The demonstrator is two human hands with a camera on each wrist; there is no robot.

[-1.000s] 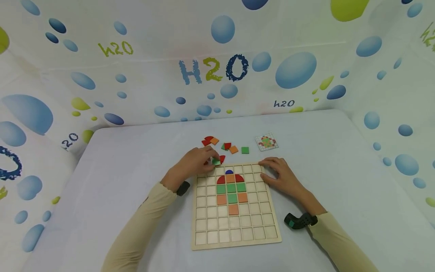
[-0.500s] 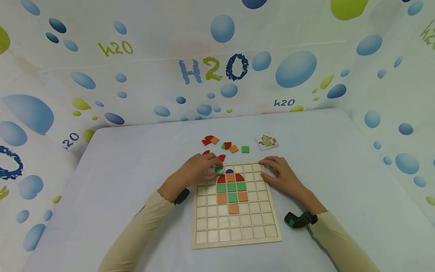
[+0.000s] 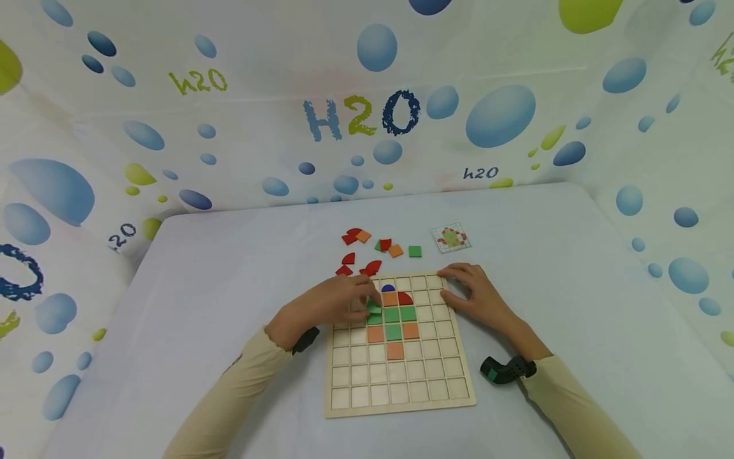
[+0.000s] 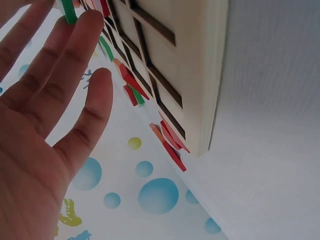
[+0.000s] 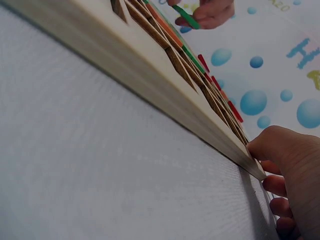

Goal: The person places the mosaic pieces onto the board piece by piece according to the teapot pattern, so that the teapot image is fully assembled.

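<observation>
One green tile (image 5: 186, 17) is pinched by the left hand (image 3: 329, 301) below the head view's centre; the right hand (image 3: 478, 301) grasps the wooden board (image 3: 378, 373) at its upper right corner.

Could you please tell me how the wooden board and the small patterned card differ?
The wooden board is far larger than the patterned card. The board carries separate tiles; the card shows a printed pattern. The right hand holds the board's edge; the card lies untouched. Both show grids.

2 hands (image 3: 329, 303) (image 3: 477, 297) forward, forearms (image 3: 243, 379) (image 3: 573, 398) aslant
</observation>
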